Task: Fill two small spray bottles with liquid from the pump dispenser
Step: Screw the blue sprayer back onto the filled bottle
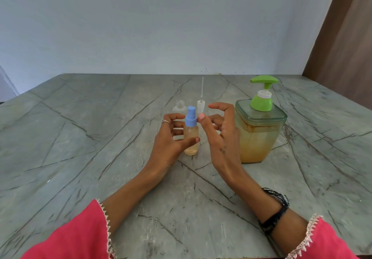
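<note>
A small spray bottle [191, 136] with a blue spray cap [190, 117] stands on the table, filled with pale yellow liquid. My left hand [171, 138] grips its body, the thumb across the front and the fingers behind. My right hand [219, 130] hovers just right of the cap with loosely curled fingers and holds nothing; its thumb tip is next to the cap. Behind stands a second, clear bottle [179, 107], uncapped. A white spray head [201, 106] stands beside it with its tube pointing up. The pump dispenser [259, 134], square with a green pump [264, 89], stands right of my right hand.
The grey-green veined stone table [80, 138] runs back to a pale wall [161, 27]. A brown panel [346, 37] rises at the far right. My wrists show pink sleeves, and a dark bracelet [275, 210] is on the right one.
</note>
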